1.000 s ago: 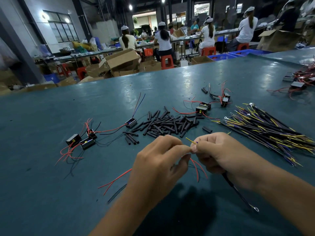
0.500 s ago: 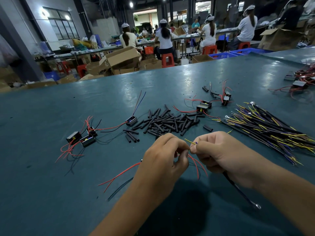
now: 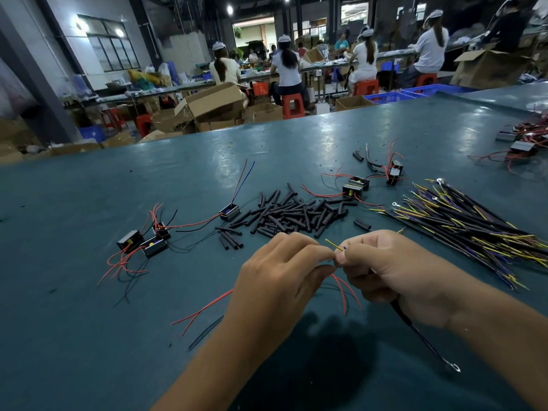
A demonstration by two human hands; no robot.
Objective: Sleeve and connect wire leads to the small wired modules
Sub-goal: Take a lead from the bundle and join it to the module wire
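Observation:
My left hand (image 3: 278, 271) and my right hand (image 3: 391, 268) meet fingertip to fingertip above the green table (image 3: 89, 336). The right hand pinches a black sleeved lead (image 3: 421, 336) whose yellow tip (image 3: 333, 244) sticks out between the fingers; its ring terminal (image 3: 453, 366) trails behind my wrist. The left hand pinches thin red module wires (image 3: 344, 292); more red wire (image 3: 204, 310) trails from under it. The module itself is hidden in the hand. A pile of black sleeve tubes (image 3: 296, 213) lies just beyond my hands.
Three small black modules (image 3: 145, 241) with red leads lie at the left, another module (image 3: 229, 212) by the tube pile, and more modules (image 3: 355, 187) behind it. A heap of black and yellow leads (image 3: 462, 223) fills the right. People work at far benches.
Both hands stayed together at the same spot, with small finger shifts. The yellow tip now pokes out a little higher between the fingertips.

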